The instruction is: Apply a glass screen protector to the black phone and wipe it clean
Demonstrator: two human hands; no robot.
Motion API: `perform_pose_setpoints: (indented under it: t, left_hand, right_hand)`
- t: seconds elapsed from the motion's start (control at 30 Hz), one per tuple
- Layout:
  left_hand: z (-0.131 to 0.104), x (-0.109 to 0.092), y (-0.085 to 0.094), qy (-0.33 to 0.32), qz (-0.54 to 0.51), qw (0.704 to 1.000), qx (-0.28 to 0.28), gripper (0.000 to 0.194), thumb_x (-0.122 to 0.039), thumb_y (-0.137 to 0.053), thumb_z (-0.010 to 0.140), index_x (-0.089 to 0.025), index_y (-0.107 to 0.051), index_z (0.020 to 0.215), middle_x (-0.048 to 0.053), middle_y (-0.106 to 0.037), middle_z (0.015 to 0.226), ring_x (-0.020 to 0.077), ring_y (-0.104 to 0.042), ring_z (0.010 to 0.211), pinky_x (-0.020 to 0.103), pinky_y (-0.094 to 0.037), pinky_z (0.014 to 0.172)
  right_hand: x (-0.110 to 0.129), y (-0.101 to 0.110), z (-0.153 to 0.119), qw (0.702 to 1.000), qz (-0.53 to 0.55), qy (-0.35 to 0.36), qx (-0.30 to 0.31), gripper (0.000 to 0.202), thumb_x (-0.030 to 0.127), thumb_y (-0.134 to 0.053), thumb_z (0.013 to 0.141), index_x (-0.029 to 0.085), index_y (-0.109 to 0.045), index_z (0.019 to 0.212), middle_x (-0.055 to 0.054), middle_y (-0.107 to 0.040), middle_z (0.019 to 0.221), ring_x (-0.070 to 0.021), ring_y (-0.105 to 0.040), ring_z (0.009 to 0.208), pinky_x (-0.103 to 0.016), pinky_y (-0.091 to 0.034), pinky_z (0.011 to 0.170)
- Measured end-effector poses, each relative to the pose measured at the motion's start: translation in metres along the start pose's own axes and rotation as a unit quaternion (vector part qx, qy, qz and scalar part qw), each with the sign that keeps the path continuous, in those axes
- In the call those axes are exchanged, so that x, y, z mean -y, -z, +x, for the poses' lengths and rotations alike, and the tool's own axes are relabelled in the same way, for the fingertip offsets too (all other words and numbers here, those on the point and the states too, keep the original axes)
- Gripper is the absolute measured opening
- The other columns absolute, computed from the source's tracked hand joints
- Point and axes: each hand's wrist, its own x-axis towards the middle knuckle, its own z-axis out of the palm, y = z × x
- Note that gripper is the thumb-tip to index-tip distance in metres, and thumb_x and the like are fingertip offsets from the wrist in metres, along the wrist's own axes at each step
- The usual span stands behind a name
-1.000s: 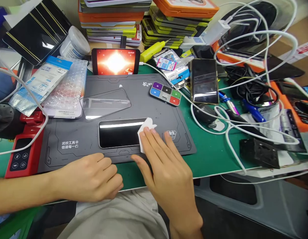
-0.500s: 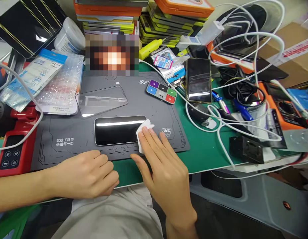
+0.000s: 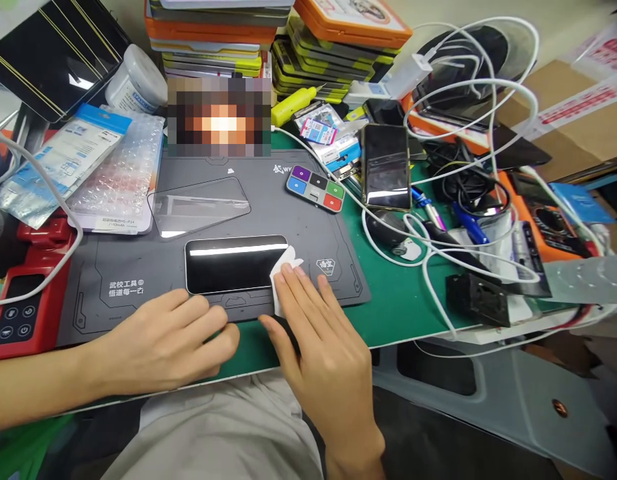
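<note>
A phone with a dark, glossy screen [image 3: 233, 267] lies flat on the grey mat [image 3: 298, 230]. My right hand [image 3: 321, 340] presses a white cloth [image 3: 281, 273] with its fingertips at the phone's right end, the thumb held apart. Curled fingers of my left hand [image 3: 181, 337] rest at the mat's front edge, below the phone; whether anything is inside them is hidden. Behind the phone a clear glass sheet with a dark outline [image 3: 201, 207] lies at a slant. A small case with coloured squares [image 3: 316, 190] sits at the mat's back right.
On the right are a second phone [image 3: 386, 167], looped white cables [image 3: 428, 293] and a black block [image 3: 477, 299]. A red device [image 3: 23, 307] stands at the left, near bubble-wrapped packs [image 3: 116, 173]. Stacked cases [image 3: 333, 60] rise at the back.
The view has shifted slightly. My left hand's fingers have loosened a little and spread from the tighter fist. My right hand stays with the cloth at the phone's right end.
</note>
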Motion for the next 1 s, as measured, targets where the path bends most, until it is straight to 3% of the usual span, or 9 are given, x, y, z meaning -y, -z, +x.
perform_pose_setpoints:
  t: [0.13, 0.2, 0.3, 0.4, 0.5, 0.6, 0.83, 1.0]
  left_hand:
    - [0.002, -0.004, -0.001, 0.054, 0.06, 0.997, -0.002, 0.017, -0.017, -0.06, 0.112, -0.019, -0.072, 0.124, 0.008, -0.08, 0.121, 0.0246, -0.07, 0.111, 0.042, -0.054, 0.094]
    - [0.003, -0.006, 0.005, 0.081, 0.106, 0.991, 0.008, 0.024, -0.02, -0.063, 0.112, -0.019, -0.071, 0.135, 0.013, -0.079, 0.141, 0.0293, -0.07, 0.131, 0.046, -0.054, 0.109]
    - [0.006, -0.002, 0.016, 0.103, 0.176, 0.978, 0.04, 0.035, -0.031, -0.065, 0.115, -0.017, -0.068, 0.147, 0.02, -0.072, 0.158, 0.0344, -0.07, 0.139, 0.049, -0.054, 0.11]
    - [0.011, 0.011, 0.021, 0.123, 0.227, 0.963, 0.077, 0.044, -0.044, -0.059, 0.12, -0.01, -0.068, 0.146, 0.025, -0.075, 0.149, 0.038, -0.074, 0.125, 0.051, -0.056, 0.099]
    - [0.014, 0.023, 0.02, 0.129, 0.228, 0.961, 0.089, 0.048, -0.047, -0.054, 0.121, -0.007, -0.07, 0.142, 0.024, -0.08, 0.134, 0.0374, -0.074, 0.112, 0.05, -0.056, 0.089]
    - [0.015, 0.028, 0.018, 0.123, 0.213, 0.966, 0.081, 0.046, -0.048, -0.053, 0.122, -0.009, -0.072, 0.137, 0.021, -0.082, 0.127, 0.0353, -0.074, 0.105, 0.048, -0.054, 0.084]
    - [0.01, 0.027, 0.014, 0.143, 0.19, 0.968, 0.082, 0.046, -0.057, -0.06, 0.12, -0.016, -0.072, 0.135, 0.019, -0.08, 0.126, 0.0341, -0.072, 0.105, 0.046, -0.055, 0.085]
    - [0.009, 0.024, 0.012, 0.14, 0.166, 0.974, 0.066, 0.049, -0.058, -0.071, 0.115, -0.013, -0.074, 0.134, 0.021, -0.079, 0.123, 0.0353, -0.071, 0.104, 0.045, -0.051, 0.081]
  right_hand:
    - [-0.003, -0.013, 0.02, 1.0, -0.001, -0.001, -0.02, 0.045, 0.025, -0.069, 0.12, 0.008, -0.068, 0.161, -0.019, -0.08, 0.157, -0.0323, -0.077, 0.151, -0.053, -0.055, 0.14]
    - [-0.006, -0.02, 0.03, 1.0, 0.003, -0.001, -0.022, 0.043, 0.025, -0.066, 0.121, 0.008, -0.069, 0.16, -0.019, -0.079, 0.159, -0.032, -0.076, 0.152, -0.053, -0.055, 0.139]
    - [-0.006, -0.023, 0.032, 1.0, 0.012, -0.005, -0.019, 0.045, 0.025, -0.065, 0.121, 0.009, -0.067, 0.164, -0.017, -0.077, 0.161, -0.0318, -0.075, 0.153, -0.052, -0.055, 0.14]
    - [-0.002, -0.017, 0.019, 1.0, 0.015, -0.009, -0.017, 0.057, 0.023, -0.069, 0.119, 0.013, -0.058, 0.175, -0.015, -0.076, 0.163, -0.0315, -0.073, 0.155, -0.052, -0.054, 0.141]
    - [0.002, -0.012, 0.006, 1.0, 0.017, -0.012, -0.017, 0.064, 0.021, -0.072, 0.117, 0.013, -0.054, 0.178, -0.015, -0.075, 0.165, -0.0316, -0.072, 0.156, -0.053, -0.052, 0.142]
    - [0.004, -0.013, 0.008, 0.999, 0.014, -0.012, -0.028, 0.053, 0.02, -0.072, 0.117, 0.01, -0.064, 0.168, -0.016, -0.079, 0.16, -0.0313, -0.075, 0.153, -0.052, -0.052, 0.142]
    - [-0.005, -0.021, 0.041, 0.998, 0.039, -0.013, -0.053, 0.033, 0.019, -0.067, 0.119, 0.013, -0.078, 0.149, -0.015, -0.086, 0.147, -0.0306, -0.084, 0.137, -0.057, -0.059, 0.137]
    - [-0.01, -0.02, 0.038, 0.997, 0.047, -0.001, -0.067, 0.028, 0.015, -0.07, 0.116, 0.016, -0.08, 0.142, -0.013, -0.089, 0.14, -0.0287, -0.086, 0.131, -0.054, -0.063, 0.132]
